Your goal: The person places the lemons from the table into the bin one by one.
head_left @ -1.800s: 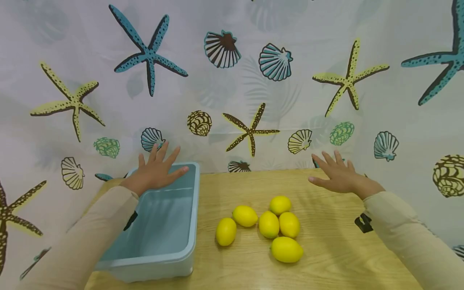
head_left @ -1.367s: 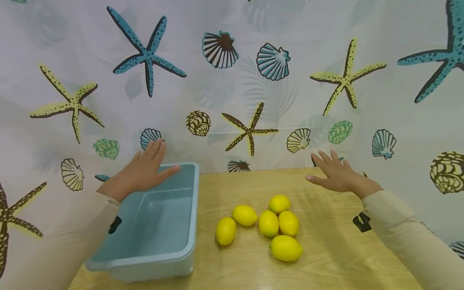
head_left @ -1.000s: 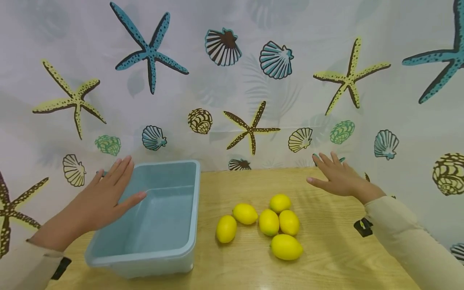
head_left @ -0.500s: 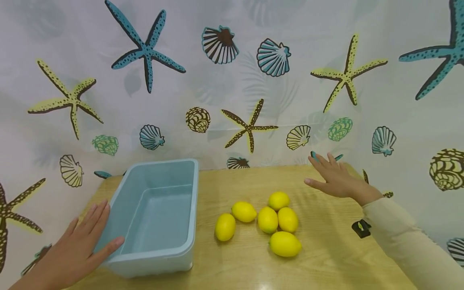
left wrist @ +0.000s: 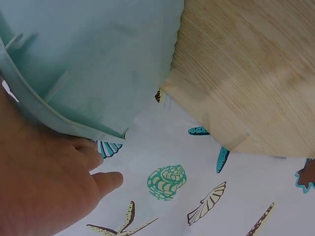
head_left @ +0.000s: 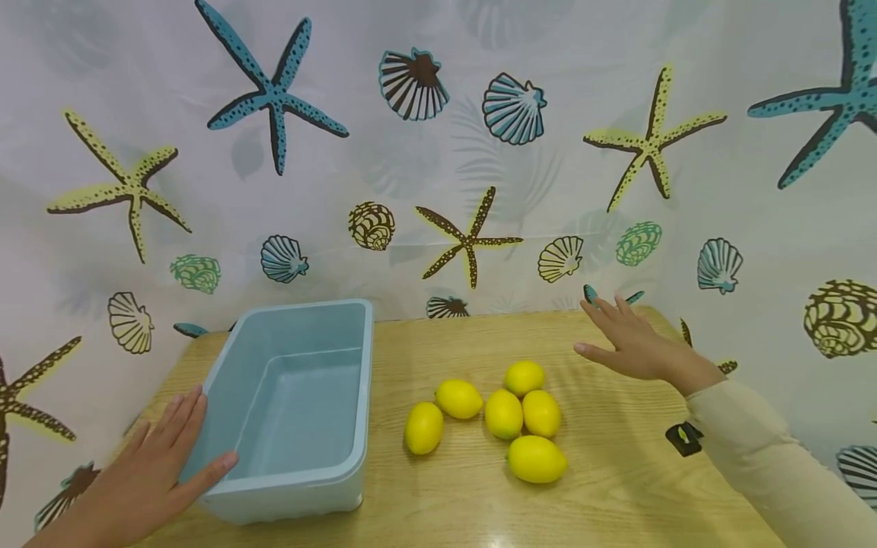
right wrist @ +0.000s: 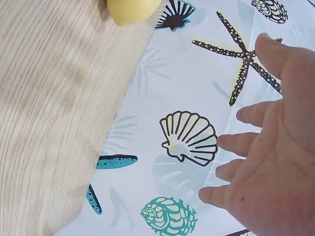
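Observation:
A light blue plastic bin (head_left: 364, 380) stands on the left of the wooden table. My left hand (head_left: 154, 468) lies at its left rim, fingers straight and the thumb reaching over the rim. From below, the left wrist view has this hand (left wrist: 44, 182) right beside the bin's lip (left wrist: 64, 125); exact contact is hard to tell there. Several yellow lemons lie loose right of the bin, among them a front lemon (head_left: 537, 460) and a leftmost lemon (head_left: 423, 428). My right hand (head_left: 633, 342) hovers past them at the back right, fingers spread, holding nothing.
The wooden table (head_left: 445, 502) ends at the back against a hanging white cloth (head_left: 438, 167) printed with starfish and shells. The bin has nothing inside. Part of one lemon (right wrist: 132, 11) shows at the top of the right wrist view.
My left hand has come from above the bin toward me and down to its left rim, staying there over the last half second. My right hand and the lemons have barely moved.

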Available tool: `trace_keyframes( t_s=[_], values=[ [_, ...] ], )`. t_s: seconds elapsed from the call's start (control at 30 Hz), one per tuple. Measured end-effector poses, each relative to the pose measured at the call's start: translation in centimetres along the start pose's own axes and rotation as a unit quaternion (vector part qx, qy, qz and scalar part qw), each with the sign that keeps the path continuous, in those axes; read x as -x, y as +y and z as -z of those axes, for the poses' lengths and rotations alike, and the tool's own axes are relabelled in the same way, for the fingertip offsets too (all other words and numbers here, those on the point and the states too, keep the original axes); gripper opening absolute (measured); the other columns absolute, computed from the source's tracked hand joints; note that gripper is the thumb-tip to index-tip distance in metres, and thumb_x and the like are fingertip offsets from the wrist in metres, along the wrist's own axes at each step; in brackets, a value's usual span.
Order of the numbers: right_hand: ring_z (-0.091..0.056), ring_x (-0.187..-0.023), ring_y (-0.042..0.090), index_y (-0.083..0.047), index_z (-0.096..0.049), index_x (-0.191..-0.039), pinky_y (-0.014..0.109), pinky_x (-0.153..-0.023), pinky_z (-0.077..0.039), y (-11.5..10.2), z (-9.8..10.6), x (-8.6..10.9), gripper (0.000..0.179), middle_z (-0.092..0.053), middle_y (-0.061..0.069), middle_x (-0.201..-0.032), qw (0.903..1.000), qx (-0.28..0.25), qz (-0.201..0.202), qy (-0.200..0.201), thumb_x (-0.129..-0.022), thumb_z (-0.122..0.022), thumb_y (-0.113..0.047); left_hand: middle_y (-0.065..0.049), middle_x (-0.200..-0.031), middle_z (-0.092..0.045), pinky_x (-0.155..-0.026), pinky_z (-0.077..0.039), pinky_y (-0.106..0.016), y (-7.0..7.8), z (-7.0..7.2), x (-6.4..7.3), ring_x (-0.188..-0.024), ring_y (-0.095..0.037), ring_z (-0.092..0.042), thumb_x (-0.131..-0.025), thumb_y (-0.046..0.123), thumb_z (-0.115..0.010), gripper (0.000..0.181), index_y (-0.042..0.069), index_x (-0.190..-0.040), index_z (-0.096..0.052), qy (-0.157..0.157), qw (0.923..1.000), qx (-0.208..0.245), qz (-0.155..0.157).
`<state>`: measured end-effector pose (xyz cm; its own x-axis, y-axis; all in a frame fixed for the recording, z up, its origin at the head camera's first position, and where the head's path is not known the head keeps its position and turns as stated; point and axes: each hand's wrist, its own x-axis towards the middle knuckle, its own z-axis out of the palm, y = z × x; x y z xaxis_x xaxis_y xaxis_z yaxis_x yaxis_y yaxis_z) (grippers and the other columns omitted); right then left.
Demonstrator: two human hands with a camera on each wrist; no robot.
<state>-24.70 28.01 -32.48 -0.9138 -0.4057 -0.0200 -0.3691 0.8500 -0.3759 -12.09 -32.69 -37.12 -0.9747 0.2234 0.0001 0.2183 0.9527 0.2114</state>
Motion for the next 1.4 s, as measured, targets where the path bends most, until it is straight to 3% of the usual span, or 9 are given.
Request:
trace_keyframes(
  t_s=[0.23, 0.43, 0.6, 0.67, 0.9, 1.07, 1.2, 1.4],
  values=[
    [0.01, -0.138, 0.056, 0.002, -0.014, -0.152, 0.075, -0.102, -0.001, 0.0, -0.6, 0.3, 0.084, -0.004, 0.034, -0.154, 0.9999, -0.015, -0.001, -0.004, -0.096, -0.053, -0.047, -0.032, -0.155, -0.004, -0.104, 0.001, -0.072, -0.1, 0.1, -0.1, -0.142, -0.049, -0.004, -0.094, 0.057, -0.048, 0.097, -0.01, -0.149, -0.007, -0.001, 0.9999, -0.014, 0.008],
    [0.007, -0.14, 0.053, -0.001, -0.015, -0.153, 0.074, -0.103, -0.005, -0.7, -1.4, 0.8, 0.084, -0.007, 0.029, -0.156, 0.9995, -0.027, 0.01, -0.009, -0.096, -0.053, -0.048, -0.034, -0.154, -0.006, -0.104, -0.001, -0.072, -0.2, 0.1, -0.1, -0.141, -0.05, -0.005, -0.094, 0.058, -0.047, 0.097, -0.012, -0.149, -0.007, -0.006, 0.9998, -0.012, 0.011],
    [0.001, -0.141, 0.052, -0.006, -0.017, -0.154, 0.073, -0.104, -0.01, -1.7, -2.7, 1.7, 0.082, -0.012, 0.026, -0.156, 0.999, -0.02, 0.034, -0.022, -0.095, -0.052, -0.051, -0.034, -0.154, -0.008, -0.101, -0.01, -0.073, -0.1, 0.2, 0.0, -0.14, -0.051, -0.007, -0.094, 0.059, -0.047, 0.098, -0.012, -0.149, -0.008, -0.007, 0.9998, -0.012, 0.014],
    [-0.002, -0.142, 0.051, -0.008, -0.019, -0.154, 0.071, -0.105, -0.012, -2.3, -3.4, 2.2, 0.08, -0.016, 0.024, -0.156, 0.9984, -0.015, 0.05, -0.02, -0.095, -0.051, -0.052, -0.034, -0.154, -0.007, -0.102, -0.008, -0.073, -0.1, 0.2, 0.1, -0.14, -0.051, -0.006, -0.094, 0.058, -0.047, 0.097, -0.011, -0.149, -0.008, -0.006, 0.9998, -0.01, 0.013],
    [-0.023, -0.14, 0.045, -0.01, -0.028, -0.152, 0.064, -0.105, -0.028, -4.6, -6.3, 4.0, 0.072, -0.027, 0.022, -0.153, 0.9919, 0.021, 0.125, -0.001, -0.096, -0.048, -0.051, -0.032, -0.155, -0.003, -0.106, 0.019, -0.06, 0.0, 0.0, 0.2, -0.142, -0.048, -0.002, -0.095, 0.057, -0.047, 0.096, -0.01, -0.149, -0.005, 0.0, 0.9999, -0.011, 0.012],
    [-0.035, -0.136, 0.039, -0.011, -0.033, -0.15, 0.058, -0.103, -0.036, -6.0, -8.4, 4.8, 0.068, -0.036, 0.018, -0.149, 0.9823, 0.057, 0.178, 0.005, -0.096, -0.049, -0.05, -0.032, -0.155, -0.004, -0.105, 0.023, -0.058, 0.0, 0.1, 0.1, -0.142, -0.049, -0.002, -0.095, 0.057, -0.046, 0.096, -0.011, -0.149, -0.006, -0.004, 0.9999, -0.011, 0.011],
    [-0.043, -0.13, 0.032, -0.013, -0.039, -0.147, 0.052, -0.099, -0.043, -6.4, -9.8, 5.1, 0.069, -0.045, 0.013, -0.143, 0.9719, 0.088, 0.217, 0.022, -0.091, -0.059, -0.048, -0.033, -0.155, -0.003, -0.105, 0.022, -0.059, 0.0, 0.1, 0.1, -0.142, -0.049, -0.001, -0.095, 0.056, -0.047, 0.096, -0.011, -0.149, -0.005, -0.005, 0.9999, -0.006, 0.008],
    [-0.049, -0.121, 0.027, -0.016, -0.046, -0.142, 0.048, -0.093, -0.047, -6.2, -11.2, 5.1, 0.072, -0.05, 0.01, -0.138, 0.9689, 0.108, 0.222, 0.01, -0.081, -0.075, -0.039, -0.032, -0.155, -0.002, -0.107, 0.015, -0.064, 0.1, 0.0, 0.1, -0.142, -0.048, -0.001, -0.095, 0.055, -0.047, 0.095, -0.01, -0.149, -0.003, -0.005, 0.9999, 0.007, 0.007]
  ],
)
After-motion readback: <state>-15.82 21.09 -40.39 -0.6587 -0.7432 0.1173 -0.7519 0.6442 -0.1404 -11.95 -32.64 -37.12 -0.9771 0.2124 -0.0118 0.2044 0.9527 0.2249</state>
